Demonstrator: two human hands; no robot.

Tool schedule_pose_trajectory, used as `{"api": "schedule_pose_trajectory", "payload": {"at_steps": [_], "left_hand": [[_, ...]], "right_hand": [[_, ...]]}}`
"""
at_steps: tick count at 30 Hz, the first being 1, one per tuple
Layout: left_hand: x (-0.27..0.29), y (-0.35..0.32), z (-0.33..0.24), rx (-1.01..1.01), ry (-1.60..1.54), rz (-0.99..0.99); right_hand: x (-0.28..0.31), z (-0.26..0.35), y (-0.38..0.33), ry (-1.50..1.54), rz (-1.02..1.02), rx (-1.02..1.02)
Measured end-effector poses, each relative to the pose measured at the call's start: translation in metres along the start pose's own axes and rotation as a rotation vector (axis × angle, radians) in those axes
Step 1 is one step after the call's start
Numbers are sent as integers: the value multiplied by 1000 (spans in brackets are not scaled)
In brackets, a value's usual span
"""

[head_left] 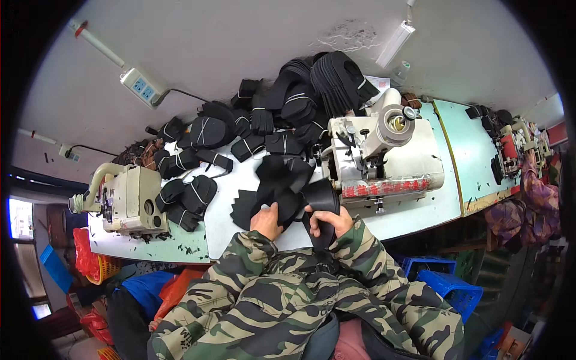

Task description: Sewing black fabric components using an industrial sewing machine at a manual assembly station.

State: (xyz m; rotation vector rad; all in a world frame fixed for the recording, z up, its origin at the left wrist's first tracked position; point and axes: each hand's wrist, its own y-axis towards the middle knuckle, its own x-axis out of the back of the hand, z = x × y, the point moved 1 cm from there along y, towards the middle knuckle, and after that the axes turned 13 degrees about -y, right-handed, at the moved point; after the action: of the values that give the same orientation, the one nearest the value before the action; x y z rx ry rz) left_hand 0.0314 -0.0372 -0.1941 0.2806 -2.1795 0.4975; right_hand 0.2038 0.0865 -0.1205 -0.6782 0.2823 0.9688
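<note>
My left hand (pixel 268 221) is closed at the near edge of a loose heap of black cut pieces (pixel 282 180), gripping one of them; its fingertips are partly hidden. Some pieces have a zigzag edge. In my right hand (pixel 330 222) is a curved black piece (pixel 321 195), its wide part standing up beside the sewing machine (pixel 390 159) and a strip hanging below my fingers. Both hands are close together over the white tabletop (pixel 225 231), just left of that machine.
Behind the heap lie many tied black bundles (pixel 207 132) and tall stacked curved pieces (pixel 339 81). A second sewing machine (pixel 135 198) stands at the left. Blue crates (pixel 450 288) sit below at right. Co-workers are nearby: a patterned sleeve (pixel 534 192) at right, blue clothing (pixel 141 294) at left.
</note>
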Motion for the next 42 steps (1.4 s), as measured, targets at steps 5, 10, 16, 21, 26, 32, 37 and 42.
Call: {"api": "schedule_pose_trajectory", "payload": {"at_steps": [5,10,16,21,26,32,37,42], "left_hand": [[16,9,-1,156,81,88],[95,18,19,347,-1265,73],[70,1,2,35,-810,49],[48,1,21,92,-788,-20],[54,-4,-11,61,-1146,-181],[53,-5,-4,20,-898,-58],[50,-11,-4,-36,-676,-35],[136,-8,38,298,-992,-415]], "right_hand": [[-6,-1,-1,-137,-80,34],[-27,-19,33,-437,-191,102],[-46,-43,95,-795,-122,179],[-36,-50,98,-664,-8,213],[-19,-62,98,-718,-11,128],[-2,-75,91,-727,62,-1],[-5,-72,76,-537,77,-1],[9,-66,47,-363,-67,-23]]}}
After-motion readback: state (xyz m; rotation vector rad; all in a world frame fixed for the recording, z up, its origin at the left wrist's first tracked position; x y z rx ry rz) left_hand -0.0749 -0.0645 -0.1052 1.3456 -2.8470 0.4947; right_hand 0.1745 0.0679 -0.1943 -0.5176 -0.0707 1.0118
